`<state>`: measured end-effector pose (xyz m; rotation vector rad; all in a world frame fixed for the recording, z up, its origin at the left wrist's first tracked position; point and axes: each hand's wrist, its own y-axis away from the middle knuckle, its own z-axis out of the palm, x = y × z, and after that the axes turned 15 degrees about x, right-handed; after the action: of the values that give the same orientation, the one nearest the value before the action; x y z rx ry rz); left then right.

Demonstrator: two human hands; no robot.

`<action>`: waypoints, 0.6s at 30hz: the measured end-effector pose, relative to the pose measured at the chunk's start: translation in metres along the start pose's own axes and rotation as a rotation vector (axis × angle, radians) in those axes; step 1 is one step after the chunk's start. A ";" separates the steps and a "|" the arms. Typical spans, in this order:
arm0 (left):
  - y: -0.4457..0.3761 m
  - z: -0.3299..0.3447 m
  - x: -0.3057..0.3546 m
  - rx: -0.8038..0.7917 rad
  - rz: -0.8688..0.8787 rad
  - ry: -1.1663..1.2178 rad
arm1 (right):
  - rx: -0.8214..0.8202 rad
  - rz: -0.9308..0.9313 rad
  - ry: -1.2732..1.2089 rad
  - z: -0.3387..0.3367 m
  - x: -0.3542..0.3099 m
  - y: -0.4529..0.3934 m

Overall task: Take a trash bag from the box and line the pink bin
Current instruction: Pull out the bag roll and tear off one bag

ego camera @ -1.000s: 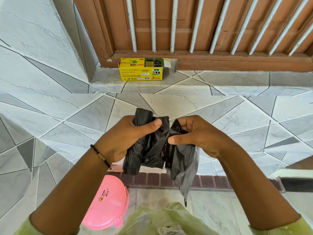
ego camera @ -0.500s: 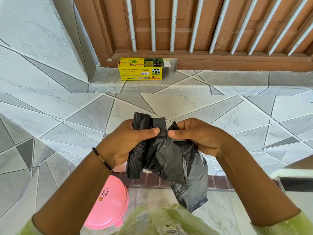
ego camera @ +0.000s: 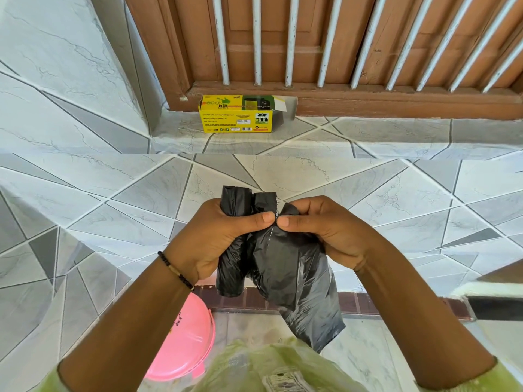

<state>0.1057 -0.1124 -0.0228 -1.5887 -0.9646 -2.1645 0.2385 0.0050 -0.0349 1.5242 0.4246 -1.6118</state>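
Observation:
A roll of black trash bags [ego camera: 235, 250] sits in my left hand [ego camera: 215, 236], fingers wrapped round it. One bag [ego camera: 294, 278] hangs unrolled from it, a dotted perforation line running between my thumbs. My right hand [ego camera: 319, 230] pinches that bag just right of the line. The yellow bag box [ego camera: 236, 114] lies open on the tiled ledge at the back, below the wooden door. The pink bin [ego camera: 181, 340] stands low at the left, partly hidden by my left forearm.
A brown wooden door with white bars [ego camera: 325, 41] fills the back. Grey tiled steps [ego camera: 113, 199] lie between me and the box. A brick-red strip [ego camera: 362, 304] edges the lower step. My green garment [ego camera: 268, 369] shows at the bottom.
My hands drew together until the thumbs nearly meet at the perforation. More of the bag unfurled and hangs lower and wider under my right hand.

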 end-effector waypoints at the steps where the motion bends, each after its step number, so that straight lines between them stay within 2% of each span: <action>1: 0.000 0.001 0.000 0.012 -0.008 0.028 | 0.006 -0.016 -0.019 0.001 0.000 0.000; 7: 0.003 0.005 0.001 0.024 -0.111 0.198 | 0.012 -0.095 -0.188 0.006 0.003 0.002; 11: 0.004 0.004 0.004 0.006 -0.097 0.178 | 0.012 -0.101 -0.219 0.004 0.006 0.004; 14: 0.003 0.000 0.006 -0.025 -0.045 0.097 | -0.040 -0.046 -0.103 -0.001 0.004 0.004; 18: 0.000 -0.006 0.013 -0.092 0.017 -0.146 | -0.105 0.058 0.163 -0.008 -0.004 0.004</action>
<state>0.0966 -0.1141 -0.0117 -1.8132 -0.9010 -2.1342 0.2466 0.0098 -0.0311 1.5789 0.5413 -1.4044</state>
